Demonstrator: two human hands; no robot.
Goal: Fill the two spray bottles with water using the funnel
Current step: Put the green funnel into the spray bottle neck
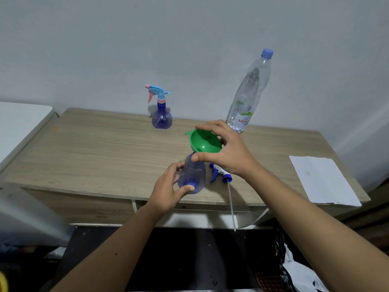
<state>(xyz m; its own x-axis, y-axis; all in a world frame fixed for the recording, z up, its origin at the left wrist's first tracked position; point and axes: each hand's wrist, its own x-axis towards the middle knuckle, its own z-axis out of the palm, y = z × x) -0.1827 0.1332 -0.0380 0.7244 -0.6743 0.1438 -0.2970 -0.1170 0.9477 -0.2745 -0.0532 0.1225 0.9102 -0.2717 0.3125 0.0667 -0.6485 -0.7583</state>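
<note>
The green funnel is pinched at its rim by the right hand, above the open spray bottle that the left hand grips. Beyond the hands a capped spray bottle and a water bottle stand on the wooden worktop against a pale wall. The funnel's spout is hidden; the bottle neck is blurred.

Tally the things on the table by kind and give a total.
Spray bottles: 2
Loose spray head: 1
Funnel: 1
Water bottle: 1
Paper: 1
Total: 6
</note>
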